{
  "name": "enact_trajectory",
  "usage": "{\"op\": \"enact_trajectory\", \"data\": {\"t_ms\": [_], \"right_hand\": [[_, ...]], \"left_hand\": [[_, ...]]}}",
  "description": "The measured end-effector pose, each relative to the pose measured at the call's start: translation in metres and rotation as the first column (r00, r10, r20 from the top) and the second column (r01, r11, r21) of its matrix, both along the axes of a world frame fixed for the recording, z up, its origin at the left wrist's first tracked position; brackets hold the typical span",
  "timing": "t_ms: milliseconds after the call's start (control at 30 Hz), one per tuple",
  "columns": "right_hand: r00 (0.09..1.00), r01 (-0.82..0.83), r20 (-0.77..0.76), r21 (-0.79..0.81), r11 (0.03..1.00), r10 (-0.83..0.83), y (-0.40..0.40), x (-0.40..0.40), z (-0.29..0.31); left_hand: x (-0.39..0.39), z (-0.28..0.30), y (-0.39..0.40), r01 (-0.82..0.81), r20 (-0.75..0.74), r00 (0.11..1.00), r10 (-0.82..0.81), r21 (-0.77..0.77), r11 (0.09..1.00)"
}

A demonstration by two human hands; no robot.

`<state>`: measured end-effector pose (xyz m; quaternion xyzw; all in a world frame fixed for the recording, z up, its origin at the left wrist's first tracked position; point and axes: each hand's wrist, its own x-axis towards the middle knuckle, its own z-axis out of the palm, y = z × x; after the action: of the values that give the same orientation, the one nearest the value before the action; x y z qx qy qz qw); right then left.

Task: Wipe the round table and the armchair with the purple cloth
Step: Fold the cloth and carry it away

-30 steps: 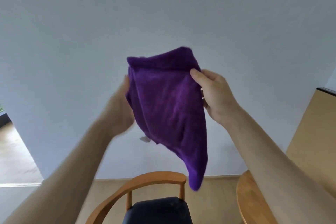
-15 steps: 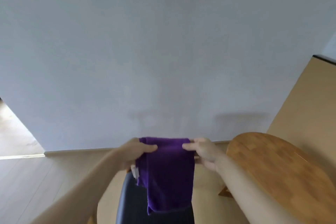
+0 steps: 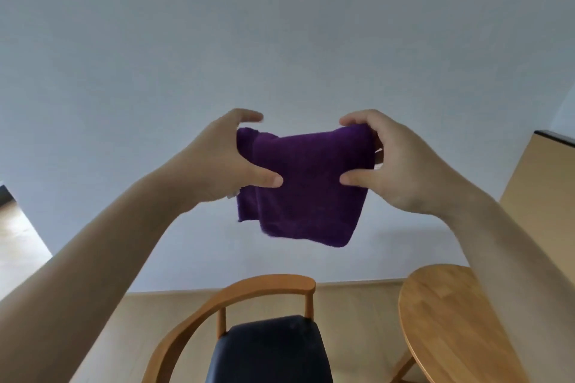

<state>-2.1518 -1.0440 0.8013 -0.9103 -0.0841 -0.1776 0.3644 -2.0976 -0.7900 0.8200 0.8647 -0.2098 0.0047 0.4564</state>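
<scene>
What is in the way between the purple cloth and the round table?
Nothing that shows. Both the left hand and the right hand hold the purple cloth up in the air in front of the wall. The round table sits lower down to the right with a bare top, and the armchair is beside it.

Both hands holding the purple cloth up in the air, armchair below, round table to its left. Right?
Not quite. In the head view the round table stands right of the armchair, not left. The rest holds: left hand and right hand hold the purple cloth up in the air.
</scene>
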Motion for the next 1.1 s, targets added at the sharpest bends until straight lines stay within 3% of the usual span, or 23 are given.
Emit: {"op": "enact_trajectory", "data": {"t_ms": [100, 167, 233, 267, 300, 367, 400, 433, 500, 533, 600, 633, 700, 733, 800, 900, 1000, 1100], "right_hand": [[0.986, 0.095, 0.153, -0.153, 0.984, -0.072, 0.004, 0.004, 0.011], [0.991, 0.043, 0.133, -0.082, 0.996, -0.032, 0.0, 0.007, 0.013], [0.993, -0.107, 0.062, 0.199, 0.974, 0.097, -0.004, 0.008, 0.012], [0.986, -0.168, 0.044, 0.358, 0.919, 0.163, -0.003, 0.01, 0.011], [0.977, -0.199, 0.034, 0.512, 0.836, 0.211, 0.002, 0.014, 0.007], [0.979, -0.168, 0.039, 0.712, 0.682, 0.201, 0.018, 0.023, -0.013], [0.987, -0.135, 0.038, 0.733, 0.666, 0.159, 0.027, 0.029, -0.027], [0.993, -0.096, 0.018, 0.716, 0.691, 0.119, 0.035, 0.035, -0.043], [0.992, -0.048, -0.055, 0.653, 0.755, 0.111, 0.049, 0.044, -0.078], [0.989, -0.026, -0.1, 0.619, 0.785, 0.112, 0.055, 0.048, -0.092], [0.971, 0.033, -0.206, 0.613, 0.789, 0.119, 0.066, 0.055, -0.111], [0.949, 0.062, -0.271, 0.662, 0.747, 0.161, 0.072, 0.057, -0.115], [0.866, 0.09, -0.341, 0.827, 0.555, 0.367, 0.089, 0.059, -0.116], [0.812, 0.086, -0.329, 0.885, 0.458, 0.483, 0.099, 0.058, -0.114], [0.722, 0.046, -0.291, 0.925, 0.377, 0.628, 0.126, 0.057, -0.115], [0.666, 0.053, -0.343, 0.907, 0.417, 0.662, 0.192, 0.057, -0.135], [0.721, 0.036, -0.399, 0.838, 0.544, 0.567, 0.272, 0.066, -0.156], [0.708, -0.039, -0.423, 0.775, 0.63, 0.565, 0.356, 0.071, -0.166]], "left_hand": [[-0.002, 0.011, -0.004, -0.108, 0.271, 0.962, 0.043, 0.232, 0.967], [0.0, 0.014, 0.002, -0.112, 0.302, 0.953, 0.032, 0.252, 0.961], [-0.001, 0.013, 0.012, -0.017, 0.191, 0.982, -0.006, 0.118, 0.993], [-0.003, 0.01, 0.015, 0.056, 0.093, 0.994, -0.049, -0.069, 0.996], [-0.004, 0.001, 0.016, 0.094, -0.021, 0.994, -0.106, -0.318, 0.944], [-0.011, -0.033, 0.006, -0.058, -0.294, 0.929, -0.226, -0.718, 0.694], [-0.016, -0.057, 0.0, -0.189, -0.419, 0.863, -0.283, -0.786, 0.588], [-0.022, -0.083, -0.006, -0.301, -0.516, 0.788, -0.336, -0.799, 0.52], [-0.038, -0.129, -0.015, -0.41, -0.643, 0.662, -0.385, -0.74, 0.533], [-0.044, -0.144, -0.014, -0.433, -0.678, 0.639, -0.363, -0.707, 0.559], [-0.044, -0.162, -0.001, -0.441, -0.683, 0.675, -0.279, -0.677, 0.59], [-0.044, -0.163, 0.009, -0.447, -0.67, 0.703, -0.236, -0.675, 0.587], [-0.041, -0.157, 0.035, -0.466, -0.634, 0.757, -0.157, -0.692, 0.551], [-0.041, -0.149, 0.048, -0.465, -0.61, 0.779, -0.146, -0.718, 0.518], [-0.038, -0.14, 0.079, -0.475, -0.579, 0.803, -0.14, -0.764, 0.437], [-0.037, -0.146, 0.129, -0.498, -0.58, 0.799, -0.157, -0.785, 0.367], [-0.042, -0.165, 0.198, -0.577, -0.649, 0.748, -0.139, -0.74, 0.346], [-0.053, -0.182, 0.292, -0.601, -0.643, 0.761, -0.087, -0.75, 0.277]]}}
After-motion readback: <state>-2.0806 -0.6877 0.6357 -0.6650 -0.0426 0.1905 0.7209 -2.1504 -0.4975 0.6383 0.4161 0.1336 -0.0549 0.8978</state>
